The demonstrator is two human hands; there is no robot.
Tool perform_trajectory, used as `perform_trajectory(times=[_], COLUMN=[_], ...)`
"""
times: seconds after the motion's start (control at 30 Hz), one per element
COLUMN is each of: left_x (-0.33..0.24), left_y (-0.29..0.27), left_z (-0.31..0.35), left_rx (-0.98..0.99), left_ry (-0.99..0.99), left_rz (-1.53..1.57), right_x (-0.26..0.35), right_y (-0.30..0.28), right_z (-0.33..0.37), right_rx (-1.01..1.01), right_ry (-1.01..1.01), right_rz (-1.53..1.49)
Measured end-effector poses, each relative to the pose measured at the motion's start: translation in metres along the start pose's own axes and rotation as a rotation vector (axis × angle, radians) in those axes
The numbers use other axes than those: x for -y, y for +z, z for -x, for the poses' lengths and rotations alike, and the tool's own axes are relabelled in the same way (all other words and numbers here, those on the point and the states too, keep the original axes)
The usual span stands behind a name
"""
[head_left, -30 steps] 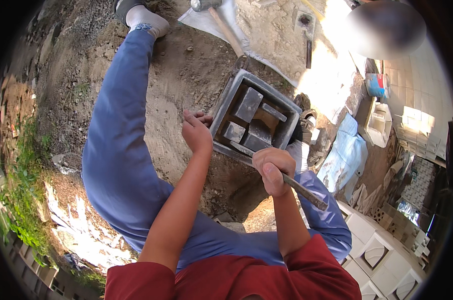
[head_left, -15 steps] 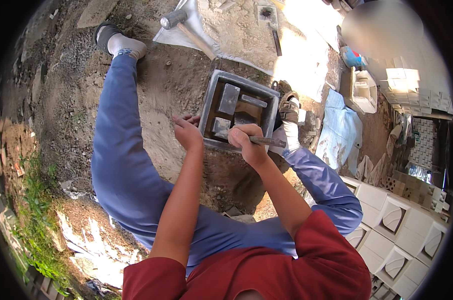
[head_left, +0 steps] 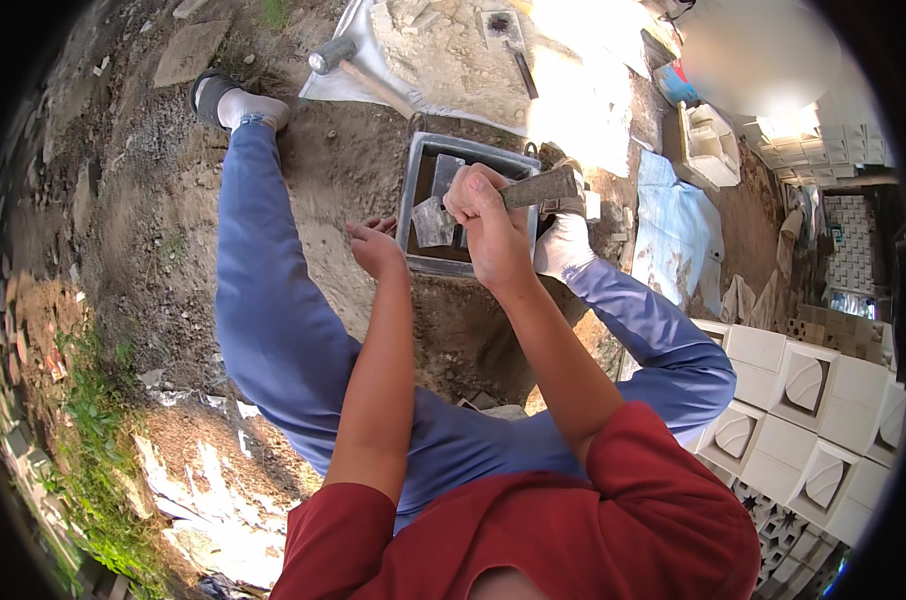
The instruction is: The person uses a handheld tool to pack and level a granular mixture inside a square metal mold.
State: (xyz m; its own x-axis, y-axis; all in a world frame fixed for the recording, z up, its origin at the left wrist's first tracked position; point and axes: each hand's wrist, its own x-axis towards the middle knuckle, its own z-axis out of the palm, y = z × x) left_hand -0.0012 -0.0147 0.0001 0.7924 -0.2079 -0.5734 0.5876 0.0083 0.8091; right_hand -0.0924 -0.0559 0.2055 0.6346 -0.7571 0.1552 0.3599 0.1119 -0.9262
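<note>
Lying at the left, a hammer rests by the left edge of a white sheet, and its handle ends close to the grey box's far left corner. The left hand is next, at the box's left edge. Its fingers are a bit bent and loose, and I see nothing in them. I cannot tell if the tips touch the wall. A flat palm on that wall would likely help the box sit still.

The grey box sits on the dirt between the person's feet. In its left part, a dark block lies by the far edge. Nearer, by the left edge, is a pale grey piece. I cannot tell if it is a block or part of the tool.

The right hand is over the middle of the box, closed tight around a dark bar. One end of the bar pokes out past the box's right edge, near the right foot. A firm hold and a slow, small move should be best, so the bar does not bump the foot or the rim.
</note>
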Motion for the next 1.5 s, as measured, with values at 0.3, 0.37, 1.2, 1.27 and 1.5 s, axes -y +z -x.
perform_trajectory(times=[0.3,0.37,1.2,1.27,1.5], left_x=[0.0,0.0,0.0,-0.001,-0.01], left_y=[0.0,0.001,-0.002,-0.004,0.003], left_z=[0.0,0.0,0.003,0.001,0.008], left_rx=[-0.02,-0.016,0.033,0.049,0.046], left_ry=[-0.009,-0.007,-0.023,-0.018,-0.037], left_rz=[0.022,0.027,0.026,0.063,0.047], right_x=[-0.035,-0.041,-0.021,-0.015,-0.066], right_y=[0.011,0.005,0.008,0.02,0.003], right_z=[0.004,0.004,-0.01,-0.008,-0.005], right_rx=[-0.209,-0.157,0.071,-0.066,-0.143], right_ry=[0.117,0.095,0.133,0.17,0.051], right_rz=[0.158,0.132,0.147,0.198,0.262])
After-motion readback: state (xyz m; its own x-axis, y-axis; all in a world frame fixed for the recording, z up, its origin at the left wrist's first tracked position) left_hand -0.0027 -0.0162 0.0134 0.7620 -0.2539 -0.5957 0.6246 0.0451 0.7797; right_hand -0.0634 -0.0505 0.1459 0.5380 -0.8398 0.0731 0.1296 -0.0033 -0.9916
